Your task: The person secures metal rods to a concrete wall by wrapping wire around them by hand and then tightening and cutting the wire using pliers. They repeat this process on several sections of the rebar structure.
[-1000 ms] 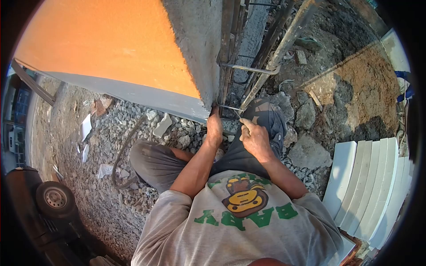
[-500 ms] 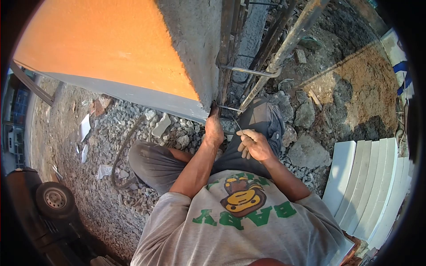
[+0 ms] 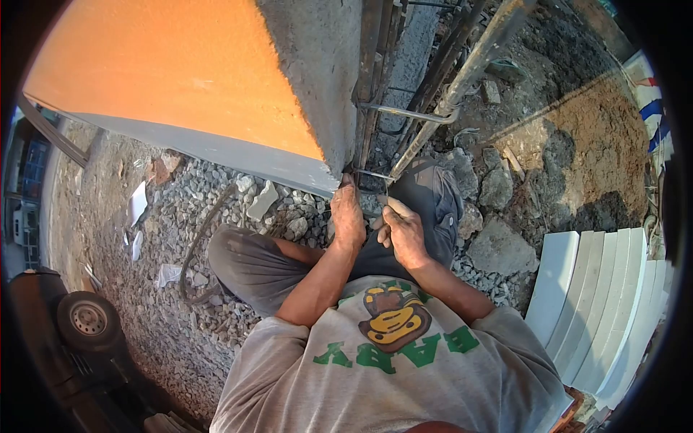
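Left hand (image 3: 348,219) by the orange wall (image 3: 180,79), right hand (image 3: 403,232) perhaps on thin wire (image 3: 388,190).

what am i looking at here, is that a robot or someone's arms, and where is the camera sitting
There is no robot: these are a person's bare hands. One camera, worn on the head, looks forward and down, so the person's own shirt fills the bottom of the view.

Ahead, upright and slanting metal bars stand beside an orange wall. The ground holds grey gravel and larger stones, with pale slabs stacked on the right.

The right hand pinches a thin wire near the foot of the bars. The left hand reaches in by the wall's lower corner; whatever its fingertips may hold is hidden.
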Motion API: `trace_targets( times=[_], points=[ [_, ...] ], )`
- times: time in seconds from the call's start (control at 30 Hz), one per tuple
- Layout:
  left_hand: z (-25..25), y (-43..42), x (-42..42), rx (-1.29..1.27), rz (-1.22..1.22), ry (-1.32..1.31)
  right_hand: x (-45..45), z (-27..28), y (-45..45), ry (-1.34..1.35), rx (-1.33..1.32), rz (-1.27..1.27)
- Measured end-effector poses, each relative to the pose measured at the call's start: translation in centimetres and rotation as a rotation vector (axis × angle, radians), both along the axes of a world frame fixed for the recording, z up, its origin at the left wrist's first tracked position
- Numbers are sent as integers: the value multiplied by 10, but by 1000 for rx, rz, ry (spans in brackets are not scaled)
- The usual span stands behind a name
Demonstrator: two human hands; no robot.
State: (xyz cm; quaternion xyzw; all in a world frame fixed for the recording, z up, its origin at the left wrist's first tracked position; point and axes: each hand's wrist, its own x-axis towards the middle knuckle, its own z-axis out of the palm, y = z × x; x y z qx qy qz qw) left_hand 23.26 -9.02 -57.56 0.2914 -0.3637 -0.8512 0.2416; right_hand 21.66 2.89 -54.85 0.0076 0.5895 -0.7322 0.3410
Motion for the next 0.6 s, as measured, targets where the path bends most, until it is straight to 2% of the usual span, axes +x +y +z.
trace_targets(
  times=[0.1, 0.17, 0.27, 0.37, 0.4, 0.53, 0.6],
  points=[
    [5, 0, 7, -43, 33, -15, -3, 4, -11, 98, 86, 17],
    [10, 1, 13, -46, 24, -46, -9, 8, -19, 298, 139, 29],
    [6, 5, 23, 65, -19, 7, -15, 5, -32, 424, 145, 59],
    [20, 0, 24, 169, -44, 34, -23, 1, -32, 357, 185, 45],
    [17, -4, 22, 225, 18, 13, -26, 1, -32, 528, 234, 40],
    [14, -4, 25, 210, -63, 1, -30, -1, -27, 543, 258, 63],
    [19, -4, 25, 164, -89, 0, -33, -6, -27, 702, 227, 0]
  ],
)
